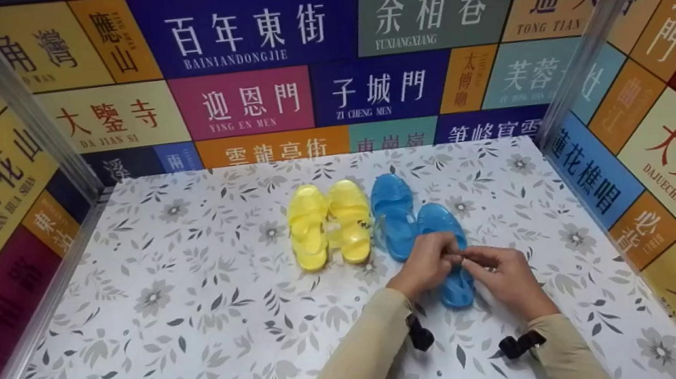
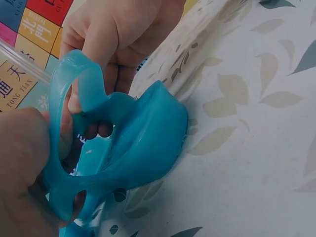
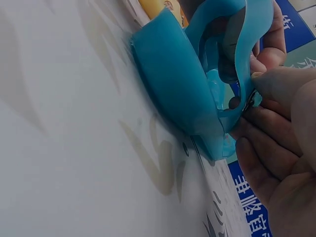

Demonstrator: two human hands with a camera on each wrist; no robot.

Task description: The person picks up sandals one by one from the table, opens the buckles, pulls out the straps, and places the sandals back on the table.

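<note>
A blue jelly sandal (image 1: 456, 292) lies on the patterned sheet, with both hands at its strap. My left hand (image 1: 431, 261) grips the strap from the left. From the right, my right hand (image 1: 502, 269) pinches the strap's end, close to a small metal buckle (image 3: 251, 101). In the left wrist view the blue strap (image 2: 59, 108) loops up above the heel, and fingers partly hide where it is held. The other blue sandal (image 1: 391, 198) stands just left of the one being handled, flat on the sheet.
A pair of yellow sandals (image 1: 306, 210) sits side by side left of the blue pair. The white sheet (image 1: 200, 341) has a grey leaf print. Panels with coloured Chinese lettering (image 1: 249, 27) enclose the back and both sides.
</note>
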